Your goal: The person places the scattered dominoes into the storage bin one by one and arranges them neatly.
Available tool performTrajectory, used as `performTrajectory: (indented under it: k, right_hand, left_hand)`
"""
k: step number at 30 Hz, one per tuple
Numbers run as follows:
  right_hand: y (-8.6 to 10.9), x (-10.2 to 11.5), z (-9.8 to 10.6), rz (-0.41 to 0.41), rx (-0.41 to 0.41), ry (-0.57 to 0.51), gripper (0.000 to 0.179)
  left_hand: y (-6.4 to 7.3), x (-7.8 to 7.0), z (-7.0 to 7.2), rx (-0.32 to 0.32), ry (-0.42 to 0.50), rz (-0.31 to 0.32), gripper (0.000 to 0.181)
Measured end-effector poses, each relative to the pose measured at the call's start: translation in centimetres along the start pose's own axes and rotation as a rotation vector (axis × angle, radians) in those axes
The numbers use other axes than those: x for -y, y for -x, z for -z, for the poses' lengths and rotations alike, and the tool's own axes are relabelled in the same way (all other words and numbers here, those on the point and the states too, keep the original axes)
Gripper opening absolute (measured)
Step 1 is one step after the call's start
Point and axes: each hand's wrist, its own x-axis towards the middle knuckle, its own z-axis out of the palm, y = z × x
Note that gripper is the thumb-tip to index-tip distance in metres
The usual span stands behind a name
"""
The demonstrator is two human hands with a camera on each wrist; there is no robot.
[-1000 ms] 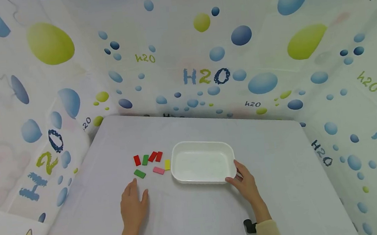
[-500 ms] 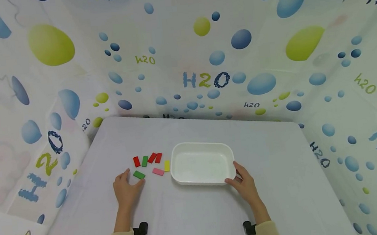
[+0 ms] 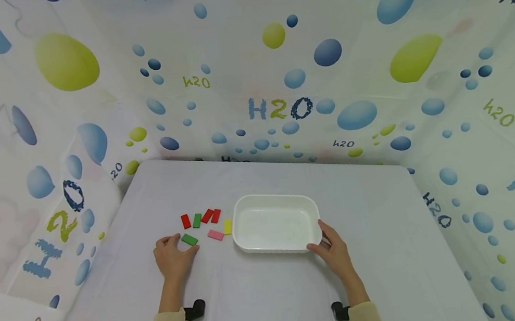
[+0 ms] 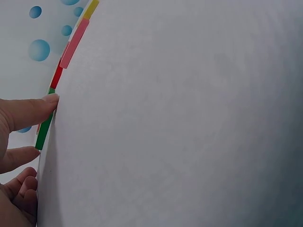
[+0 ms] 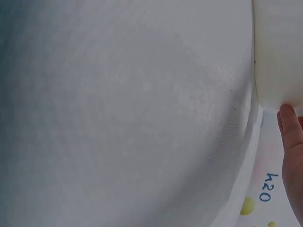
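Observation:
My left hand (image 3: 172, 260) is at the left of the table, thumb and index finger spread at either end of a green block (image 3: 189, 240). In the left wrist view the index tip meets one end of this green block (image 4: 44, 135) and the thumb overlaps its other part; a firm hold cannot be made out. Just beyond lie red blocks (image 3: 186, 221), another green block (image 3: 197, 220), a pink block (image 3: 215, 235) and a yellow block (image 3: 228, 227). My right hand (image 3: 335, 254) grips the near right corner of a white tray (image 3: 278, 249), thumb in front and fingers along its side.
The white tabletop (image 3: 258, 301) extends around the tray and blocks. Patterned sheets with bubbles and lettering (image 3: 280, 108) rise behind and at both sides. A black wrist camera (image 3: 195, 310) sits by the left sleeve and another wrist camera (image 3: 340, 311) by the right.
My left hand has moved forward, and its thumb and index finger now stand around the nearest green block. My right hand stays at the tray's corner, and the tray and blocks keep their places.

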Motion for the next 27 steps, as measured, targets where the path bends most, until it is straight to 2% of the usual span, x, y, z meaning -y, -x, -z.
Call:
performTrajectory:
  k: [6, 15, 27]
  right_hand:
    - [0.1, 0.4, 0.2, 0.009, 0.004, -0.066, 0.076]
    - [0.3, 1.1, 0.4, -0.015, 0.022, -0.025, 0.076]
    - [0.4, 1.0, 0.3, -0.012, 0.023, -0.068, 0.077]
  left_hand:
    - [-0.1, 0.1, -0.1, -0.003, -0.008, 0.010, 0.060]
    - [0.0, 0.3, -0.3, -0.013, 0.000, 0.008, 0.055]
    - [0.2, 0.3, -0.1, -0.031, 0.025, -0.005, 0.051]
